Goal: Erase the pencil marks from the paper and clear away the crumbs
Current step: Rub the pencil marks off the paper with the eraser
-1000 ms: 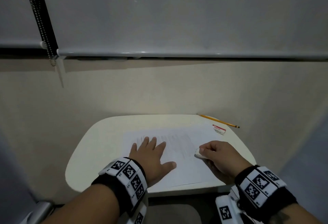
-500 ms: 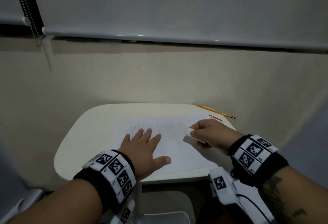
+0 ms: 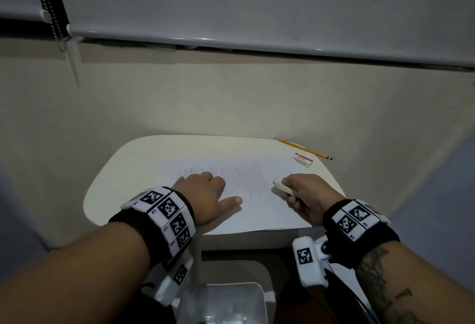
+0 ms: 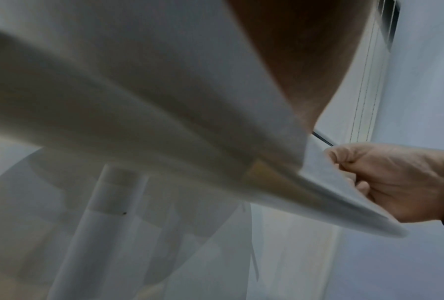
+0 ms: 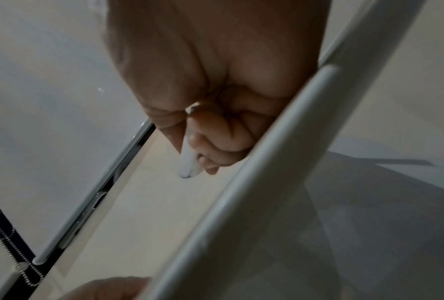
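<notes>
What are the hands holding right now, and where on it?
The right hand pinches the white eraser by its rear part, leaving the front tip free. The left hand holds nothing; it rests on the paper.

Left hand (image 3: 203,195) rests palm down; right hand (image 3: 305,195) pinches, fingers curled.

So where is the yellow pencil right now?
In the head view the yellow wooden pencil lies at the far right edge of the round white table, just beyond the small red-and-white eraser sleeve, untouched by either hand.

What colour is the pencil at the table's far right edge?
Yellow with a dark tip: the thin wooden pencil, clearest in the head view.
</notes>
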The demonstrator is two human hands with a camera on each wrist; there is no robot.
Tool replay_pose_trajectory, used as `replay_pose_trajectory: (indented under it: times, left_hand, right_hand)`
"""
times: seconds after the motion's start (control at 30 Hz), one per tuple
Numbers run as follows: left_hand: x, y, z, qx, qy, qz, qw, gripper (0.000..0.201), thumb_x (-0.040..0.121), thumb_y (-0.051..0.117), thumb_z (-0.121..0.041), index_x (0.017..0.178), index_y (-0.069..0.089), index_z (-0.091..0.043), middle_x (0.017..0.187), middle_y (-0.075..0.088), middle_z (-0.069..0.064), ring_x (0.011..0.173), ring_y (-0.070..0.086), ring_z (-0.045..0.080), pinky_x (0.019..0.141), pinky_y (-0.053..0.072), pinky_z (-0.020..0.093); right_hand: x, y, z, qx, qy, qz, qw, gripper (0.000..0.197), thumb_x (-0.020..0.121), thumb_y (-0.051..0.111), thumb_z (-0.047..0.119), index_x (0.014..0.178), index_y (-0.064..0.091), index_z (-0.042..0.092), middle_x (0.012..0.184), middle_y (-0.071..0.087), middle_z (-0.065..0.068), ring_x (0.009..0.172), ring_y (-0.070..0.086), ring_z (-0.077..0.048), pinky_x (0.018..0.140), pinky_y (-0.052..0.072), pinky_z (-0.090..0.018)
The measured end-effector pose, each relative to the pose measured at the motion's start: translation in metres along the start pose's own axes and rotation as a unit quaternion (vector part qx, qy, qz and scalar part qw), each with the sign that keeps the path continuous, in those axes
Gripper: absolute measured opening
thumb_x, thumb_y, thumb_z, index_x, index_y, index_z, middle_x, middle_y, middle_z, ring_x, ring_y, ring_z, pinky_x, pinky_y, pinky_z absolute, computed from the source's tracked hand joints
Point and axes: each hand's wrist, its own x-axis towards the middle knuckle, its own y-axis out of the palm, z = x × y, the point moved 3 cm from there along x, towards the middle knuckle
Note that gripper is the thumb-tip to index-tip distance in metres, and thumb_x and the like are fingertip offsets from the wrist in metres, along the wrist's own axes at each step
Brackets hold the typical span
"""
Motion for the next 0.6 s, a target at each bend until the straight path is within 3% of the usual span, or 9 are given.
replay_pose_trajectory:
  times: [0.07, 0.2, 0.4, 0.47, 0.53, 0.6]
  left_hand:
    - [-0.002, -0.002, -0.002, -0.011, -0.001, 0.009, 1.0, 0.065, 0.09, 0.025, -0.074, 0.126, 0.049, -0.025, 0.13, 0.049, 0.001, 0.114, 0.05, 0.024, 0.101, 0.039, 0.045]
    - [-0.001, -0.007, -0.007, -0.014, -0.015, 0.069, 0.997, 0.073, 0.091, 0.04, -0.069, 0.145, 0.035, -0.02, 0.146, 0.038, 0.008, 0.131, 0.041, 0.029, 0.107, 0.037, 0.048]
    - [0.015, -0.002, -0.014, -0.016, -0.018, 0.056, 0.998, 0.078, 0.087, 0.042, -0.073, 0.145, 0.036, -0.021, 0.144, 0.04, 0.01, 0.131, 0.04, 0.031, 0.106, 0.038, 0.051]
    - [0.018, 0.0, -0.018, -0.012, -0.012, 0.036, 0.999, 0.084, 0.083, 0.039, -0.08, 0.145, 0.036, -0.023, 0.148, 0.037, 0.007, 0.135, 0.035, 0.029, 0.107, 0.034, 0.052]
    - [0.02, 0.004, -0.019, -0.007, -0.009, 0.013, 1.0, 0.095, 0.076, 0.032, -0.088, 0.147, 0.031, -0.026, 0.154, 0.031, 0.004, 0.14, 0.027, 0.028, 0.11, 0.026, 0.056]
    - [0.02, 0.011, -0.019, -0.002, -0.016, -0.009, 1.0, 0.109, 0.066, 0.018, -0.096, 0.152, 0.021, -0.029, 0.161, 0.02, 0.0, 0.147, 0.016, 0.026, 0.114, 0.016, 0.061]
  right_hand:
    - [-0.001, 0.0, -0.002, -0.007, -0.001, -0.009, 1.0, 0.017, 0.093, 0.05, 0.018, 0.094, 0.062, 0.006, 0.046, 0.057, 0.001, 0.039, 0.041, -0.007, 0.043, 0.034, -0.015]
    - [-0.004, 0.002, -0.007, -0.023, -0.017, -0.029, 0.999, 0.017, 0.091, 0.054, 0.02, 0.085, 0.062, 0.006, 0.047, 0.053, -0.001, 0.035, 0.044, -0.006, 0.044, 0.037, -0.015]
    - [-0.001, 0.006, -0.009, -0.118, -0.146, -0.017, 0.982, 0.018, 0.091, 0.06, 0.015, 0.073, 0.057, 0.011, 0.058, 0.053, -0.003, 0.045, 0.048, -0.011, 0.046, 0.041, -0.019]
    - [-0.001, 0.009, -0.01, -0.129, -0.168, -0.009, 0.977, 0.021, 0.092, 0.061, 0.015, 0.075, 0.057, 0.003, 0.06, 0.045, -0.013, 0.049, 0.045, -0.019, 0.05, 0.041, -0.022]
    - [-0.003, 0.012, -0.011, -0.151, -0.183, 0.012, 0.971, 0.024, 0.091, 0.065, 0.019, 0.075, 0.058, 0.002, 0.062, 0.04, -0.015, 0.055, 0.04, -0.023, 0.055, 0.039, -0.025]
    - [-0.004, 0.012, -0.01, -0.197, -0.177, 0.036, 0.964, 0.033, 0.092, 0.065, 0.022, 0.069, 0.053, 0.003, 0.061, 0.037, -0.013, 0.047, 0.036, -0.019, 0.046, 0.033, -0.019]
